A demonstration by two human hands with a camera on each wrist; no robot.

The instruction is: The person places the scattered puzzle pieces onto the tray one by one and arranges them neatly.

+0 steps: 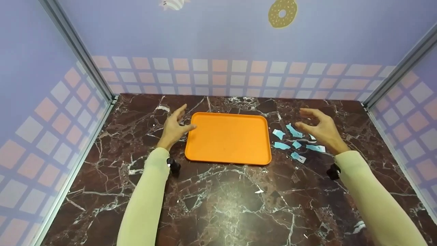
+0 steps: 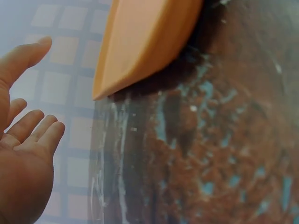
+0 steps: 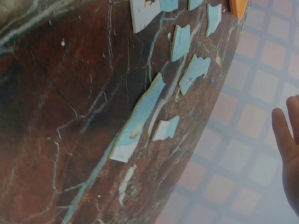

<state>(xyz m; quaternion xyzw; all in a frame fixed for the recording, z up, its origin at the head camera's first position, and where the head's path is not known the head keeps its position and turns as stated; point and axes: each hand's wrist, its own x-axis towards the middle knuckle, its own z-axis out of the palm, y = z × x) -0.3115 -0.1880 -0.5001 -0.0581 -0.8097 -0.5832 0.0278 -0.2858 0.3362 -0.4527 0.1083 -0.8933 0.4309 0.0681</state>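
Hovering left hand (image 1: pixel 173 130), right hand (image 1: pixel 322 129), fingers (image 2: pixel 52 135) spread, round-cornered orange tray (image 1: pixel 228 138), jagged blue scraps (image 1: pixel 281 146), veined tabletop (image 1: pixel 205 205)

The tray (image 1: pixel 228 138) appears moulded in smooth, matt plastic. The table (image 1: pixel 218 200) is faced with glossy, veined, stone-like material. The scraps (image 1: pixel 282 146) seem formed of stiff card, roughly edged. The sleeves (image 1: pixel 145 198) are made of matt cloth, the posts (image 1: pixel 78 46) of dull metal.

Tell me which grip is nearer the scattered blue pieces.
Right. The right grip hovers at the right side of the blue pieces; the left grip is farther off, by the left edge of the orange tray, across the tray from them.
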